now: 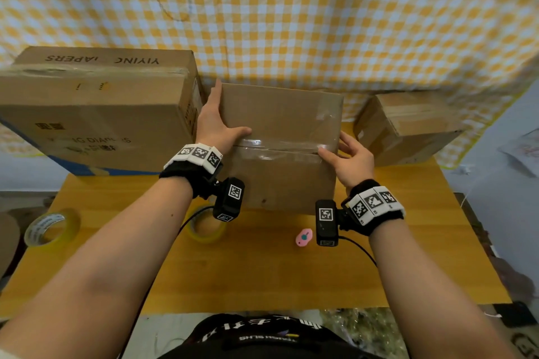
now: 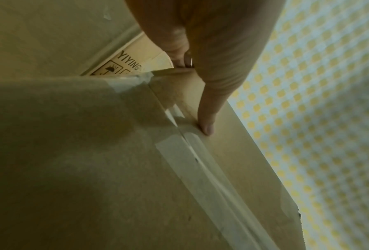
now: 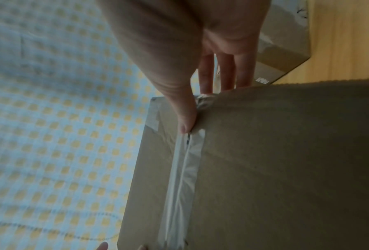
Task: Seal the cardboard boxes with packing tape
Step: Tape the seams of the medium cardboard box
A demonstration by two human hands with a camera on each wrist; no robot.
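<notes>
Pressing thumbs on the tape strip (image 1: 280,146) along the middle box (image 1: 280,114) seam, left hand (image 1: 217,122) and right hand (image 1: 354,159) clasped its opposite sides, fingers extended, gripping nothing else; firm outward rubbing toward both edges appeared advisable.

The head view looks down over both forearms at the middle cardboard box (image 1: 280,140). Each wrist view sits close along its thumb, sharing the taped seam (image 2: 203,162).

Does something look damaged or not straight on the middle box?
The tape strip over the middle box seam is wrinkled rather than flat, with a loose older scrap near the right corner. No tears show.
</notes>
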